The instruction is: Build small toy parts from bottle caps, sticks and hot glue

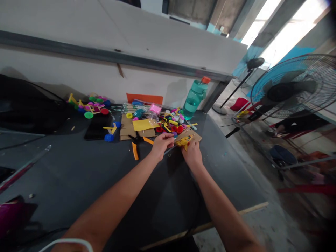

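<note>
My right hand (193, 154) is closed around a small yellow piece (184, 140) whose exact kind I cannot make out. Just left of it, my left hand (162, 145) has its thumb and fingertips pinched together; whatever is between them is too small to name. A piece of cardboard (196, 134) lies just beyond the right hand. Red plastic wheels (180, 129) and other small colourful parts are heaped behind both hands. Left of my left hand rest pliers with orange handles (135, 151), spread apart, and a yellow card (145, 125) on cardboard.
A small stick frame with blue wheels (109, 137) sits by a black phone-like slab (91, 127). More wheeled assemblies (90, 106) stand behind it. A green water bottle (193, 99) stands at the back right. A black bag (23, 105) occupies the left. Beyond the table stands a fan (283, 91).
</note>
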`<state>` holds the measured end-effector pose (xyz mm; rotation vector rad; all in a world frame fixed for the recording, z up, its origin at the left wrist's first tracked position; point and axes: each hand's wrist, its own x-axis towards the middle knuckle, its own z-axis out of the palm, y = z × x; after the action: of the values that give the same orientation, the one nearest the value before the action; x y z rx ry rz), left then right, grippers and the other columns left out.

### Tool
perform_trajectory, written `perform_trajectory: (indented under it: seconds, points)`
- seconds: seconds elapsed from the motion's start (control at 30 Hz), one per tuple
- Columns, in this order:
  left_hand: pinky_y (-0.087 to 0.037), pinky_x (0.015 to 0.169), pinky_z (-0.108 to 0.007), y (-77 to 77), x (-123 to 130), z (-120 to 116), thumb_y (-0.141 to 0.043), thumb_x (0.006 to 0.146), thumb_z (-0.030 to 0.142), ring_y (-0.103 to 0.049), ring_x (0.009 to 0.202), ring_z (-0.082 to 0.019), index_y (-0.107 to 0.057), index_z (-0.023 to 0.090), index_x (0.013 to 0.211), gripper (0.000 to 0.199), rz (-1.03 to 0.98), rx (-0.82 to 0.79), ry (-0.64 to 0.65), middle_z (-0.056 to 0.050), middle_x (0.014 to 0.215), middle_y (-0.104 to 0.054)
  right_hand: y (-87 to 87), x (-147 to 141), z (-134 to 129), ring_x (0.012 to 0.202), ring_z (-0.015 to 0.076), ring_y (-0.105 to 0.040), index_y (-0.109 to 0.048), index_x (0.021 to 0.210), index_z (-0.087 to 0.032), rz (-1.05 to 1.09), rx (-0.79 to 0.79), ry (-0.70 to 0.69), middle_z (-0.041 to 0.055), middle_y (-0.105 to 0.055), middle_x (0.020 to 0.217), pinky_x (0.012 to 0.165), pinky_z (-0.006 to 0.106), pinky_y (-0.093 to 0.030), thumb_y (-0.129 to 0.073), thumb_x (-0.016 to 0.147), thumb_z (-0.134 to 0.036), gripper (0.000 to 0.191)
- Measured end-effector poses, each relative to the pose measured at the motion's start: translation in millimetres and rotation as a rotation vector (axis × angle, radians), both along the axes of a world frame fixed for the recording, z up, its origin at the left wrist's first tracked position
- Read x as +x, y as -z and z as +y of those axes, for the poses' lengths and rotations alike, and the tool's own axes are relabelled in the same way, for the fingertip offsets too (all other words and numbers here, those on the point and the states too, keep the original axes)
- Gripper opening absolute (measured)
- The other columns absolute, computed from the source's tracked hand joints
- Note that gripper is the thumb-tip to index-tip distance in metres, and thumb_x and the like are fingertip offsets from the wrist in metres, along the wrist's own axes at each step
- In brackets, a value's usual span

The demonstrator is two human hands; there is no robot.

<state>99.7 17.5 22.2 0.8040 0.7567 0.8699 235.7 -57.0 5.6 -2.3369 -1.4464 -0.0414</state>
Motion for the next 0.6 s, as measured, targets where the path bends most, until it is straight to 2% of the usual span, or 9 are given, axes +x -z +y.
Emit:
perform_trajectory:
  seconds: [0.1, 0.2, 0.3, 0.37, 0.4, 0.5, 0.6]
  points:
    - [-0.05, 0.057, -0.02, 3.8, 1, -3, -0.072, 0.062, 0.017, -0.057, 0.061, -0.008, -0.065, 0.014, 0.085, 0.024, 0.028, 0.015, 0.021, -0.001, 0.069, -0.06, -2.8, -1, -6, 0.095, 0.0304, -0.052, -0.046, 0.105, -0.007, -0.008, -0.058, 0.038, 0.0216, -0.051, 0.103, 0.077, 0.039, -0.044, -0.053, 0.075, -0.034, 0.041]
    - [-0.05, 0.058, -0.02, 2.9, -5, -6, -0.072, 0.061, 0.018, -0.057, 0.064, -0.008, -0.064, 0.015, 0.088, 0.028, 0.051, 0.059, 0.046, -0.001, 0.075, -0.06, -18.1, 4, -11, 0.096, 0.0321, -0.052, -0.05, 0.104, -0.006, -0.04, -0.1, 0.065, 0.0221, -0.053, 0.101, 0.079, 0.04, -0.042, -0.058, 0.072, -0.037, 0.045]
    - [-0.049, 0.059, -0.021, -0.9, -14, -8, -0.072, 0.06, 0.018, -0.057, 0.066, -0.009, -0.064, 0.016, 0.089, 0.03, 0.081, 0.133, 0.082, 0.0, 0.078, -0.06, -41.8, 9, -13, 0.095, 0.0304, -0.053, -0.052, 0.105, -0.009, -0.019, 0.036, 0.019, 0.0194, -0.056, 0.102, 0.08, 0.04, -0.041, -0.057, 0.073, -0.038, 0.044]
    - [-0.048, 0.059, -0.022, -3.9, -20, -9, -0.072, 0.061, 0.02, -0.056, 0.063, -0.009, -0.064, 0.015, 0.087, 0.027, 0.102, 0.19, 0.102, 0.0, 0.075, -0.061, -57.0, 9, -8, 0.088, 0.0231, -0.056, -0.056, 0.1, -0.015, 0.162, 0.141, -0.113, 0.0114, -0.06, 0.096, 0.078, 0.034, -0.043, -0.052, 0.078, -0.039, 0.032]
    - [-0.048, 0.059, -0.022, -5.4, -24, -9, -0.072, 0.061, 0.021, -0.055, 0.062, -0.009, -0.064, 0.015, 0.085, 0.026, 0.113, 0.216, 0.114, 0.001, 0.073, -0.061, -62.8, 7, -5, 0.08, 0.0197, -0.058, -0.058, 0.093, -0.018, 0.313, 0.129, -0.175, 0.0073, -0.063, 0.088, 0.072, 0.031, -0.044, -0.049, 0.08, -0.04, 0.027]
    - [-0.047, 0.06, -0.023, -9.8, -35, -9, -0.071, 0.063, 0.022, -0.054, 0.058, -0.008, -0.064, 0.015, 0.082, 0.022, 0.149, 0.247, 0.157, 0.002, 0.066, -0.061, -70.2, -2, 10, 0.061, 0.0136, -0.057, -0.062, 0.079, -0.018, 0.843, -0.068, -0.284, 0.0035, -0.063, 0.071, 0.052, 0.023, -0.041, -0.047, 0.082, -0.042, 0.028]
    - [-0.049, 0.061, -0.025, -14.2, -48, -7, -0.072, 0.063, 0.024, -0.055, 0.058, -0.009, -0.065, 0.015, 0.08, 0.021, 0.17, 0.255, 0.195, 0.002, 0.062, -0.06, -66.1, -12, 19, 0.053, 0.0103, -0.055, -0.062, 0.076, -0.017, 1.181, -0.202, -0.304, 0.0025, -0.064, 0.065, 0.045, 0.019, -0.037, -0.058, 0.077, -0.042, 0.025]
